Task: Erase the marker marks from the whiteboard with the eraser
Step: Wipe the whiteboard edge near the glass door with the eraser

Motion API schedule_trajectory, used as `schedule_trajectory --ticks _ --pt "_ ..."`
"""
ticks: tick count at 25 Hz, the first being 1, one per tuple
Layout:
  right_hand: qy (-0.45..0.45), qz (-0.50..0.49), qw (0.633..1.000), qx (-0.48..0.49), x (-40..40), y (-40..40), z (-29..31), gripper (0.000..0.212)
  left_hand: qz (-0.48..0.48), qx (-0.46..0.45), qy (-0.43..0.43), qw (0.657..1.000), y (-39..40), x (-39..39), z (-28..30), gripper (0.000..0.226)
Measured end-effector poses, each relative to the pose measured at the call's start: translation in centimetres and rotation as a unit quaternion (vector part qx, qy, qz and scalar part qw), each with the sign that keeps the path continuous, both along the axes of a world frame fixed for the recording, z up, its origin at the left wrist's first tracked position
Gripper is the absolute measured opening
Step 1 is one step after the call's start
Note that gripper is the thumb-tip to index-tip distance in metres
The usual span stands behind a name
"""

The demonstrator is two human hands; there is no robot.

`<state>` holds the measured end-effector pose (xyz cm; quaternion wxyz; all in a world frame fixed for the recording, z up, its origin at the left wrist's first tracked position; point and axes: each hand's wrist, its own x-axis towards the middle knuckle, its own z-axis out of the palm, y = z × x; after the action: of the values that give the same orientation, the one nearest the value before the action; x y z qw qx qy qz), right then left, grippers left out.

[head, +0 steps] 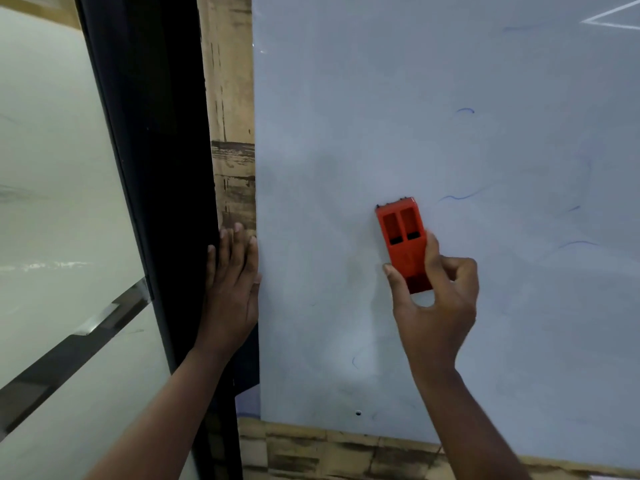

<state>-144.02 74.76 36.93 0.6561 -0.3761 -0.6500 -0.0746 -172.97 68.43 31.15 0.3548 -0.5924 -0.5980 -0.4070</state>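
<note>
Lower centre of frame: right hand [437, 299] pinching orange eraser [403, 244] by its lower end, thumb one side, fingers the other, pad flat on whiteboard [346, 116]. Left of centre: left hand [232, 289] spread flat at board's left edge. Mid board mostly wiped. Remaining: faint blue strokes [459, 196] right of eraser, small curl [356, 361] lower centre, traces upper right. Judged well along, unfinished.

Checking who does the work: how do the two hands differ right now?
The right hand grips the orange eraser against the whiteboard; the left hand holds nothing. Right fingers are curled, left fingers straight and flat at the whiteboard's left edge. Both are bare.
</note>
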Motion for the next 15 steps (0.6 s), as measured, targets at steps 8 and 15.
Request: schedule_trajectory --ticks 8,15 --pt "-0.272 0.057 0.960 0.042 -6.0 -2.0 -9.3 0.059 0.018 -0.031 0.010 0.999 -0.6 0.1 -2.3 0.068" --pt "-0.389 0.059 0.918 0.049 -4.6 -1.8 -13.3 0.066 0.037 -0.054 0.043 0.997 -1.3 0.0 -4.3 0.069"
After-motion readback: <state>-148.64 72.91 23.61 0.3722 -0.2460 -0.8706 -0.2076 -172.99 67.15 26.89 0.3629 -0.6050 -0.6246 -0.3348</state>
